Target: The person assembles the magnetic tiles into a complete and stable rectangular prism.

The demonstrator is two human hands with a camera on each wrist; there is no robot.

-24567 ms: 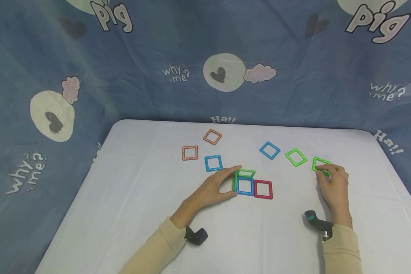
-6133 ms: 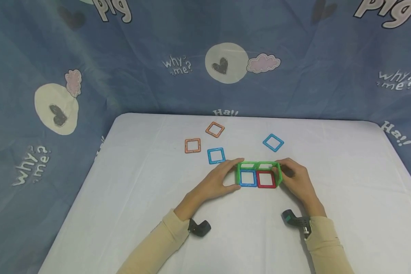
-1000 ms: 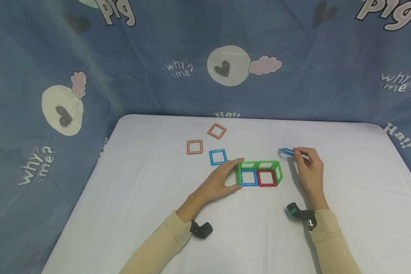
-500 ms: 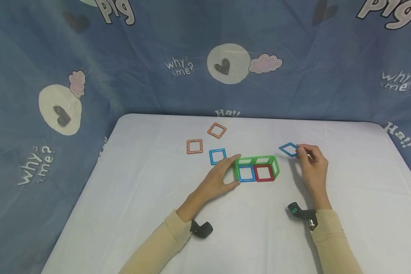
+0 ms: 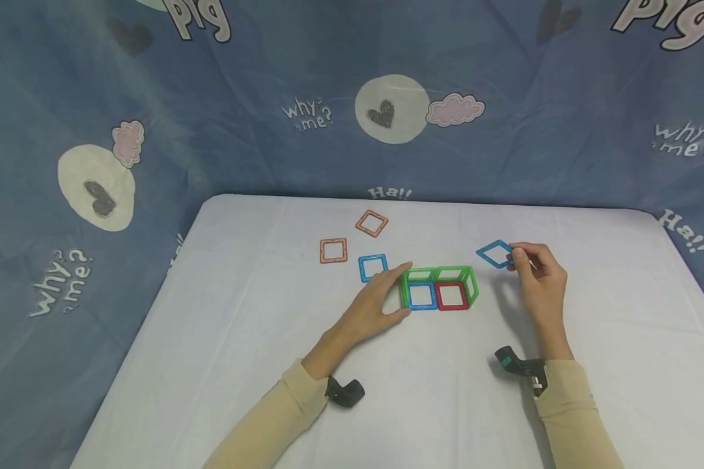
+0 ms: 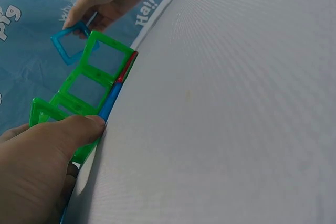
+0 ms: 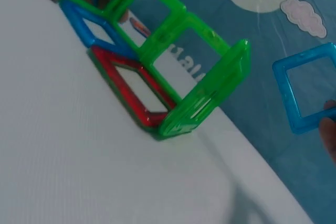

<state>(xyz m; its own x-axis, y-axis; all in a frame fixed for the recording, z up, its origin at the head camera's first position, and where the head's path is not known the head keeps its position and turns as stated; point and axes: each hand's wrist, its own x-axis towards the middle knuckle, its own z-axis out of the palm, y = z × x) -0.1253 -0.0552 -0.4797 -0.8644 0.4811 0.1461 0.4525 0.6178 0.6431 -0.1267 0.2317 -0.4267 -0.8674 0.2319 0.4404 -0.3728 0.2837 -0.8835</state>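
An open-topped structure of square magnetic tiles (image 5: 452,309) stands on the table, with a blue and a red tile flat at the base. Green tiles rise upright along its back and both ends. My left hand (image 5: 366,312) holds its left end, thumb at the front corner and fingers at the back one. In the left wrist view my thumb (image 6: 84,127) touches the tiles near the blue base piece. Off to the right, my right hand (image 5: 542,283) pinches a blue magnetic tile (image 5: 486,254) by one corner, raised above the table and apart from the structure.
A loose blue tile (image 5: 361,268) lies flat just behind my left hand. Farther back lie two orange tiles, one squared (image 5: 333,260) and one turned diamond-wise (image 5: 381,230). The white table (image 5: 422,404) ends at a blue printed cloth (image 5: 240,130).
Green tiles have joined the structure's back and right end. My right hand has picked up the far blue tile, then raised and turned it. The structure has shifted slightly away from me.
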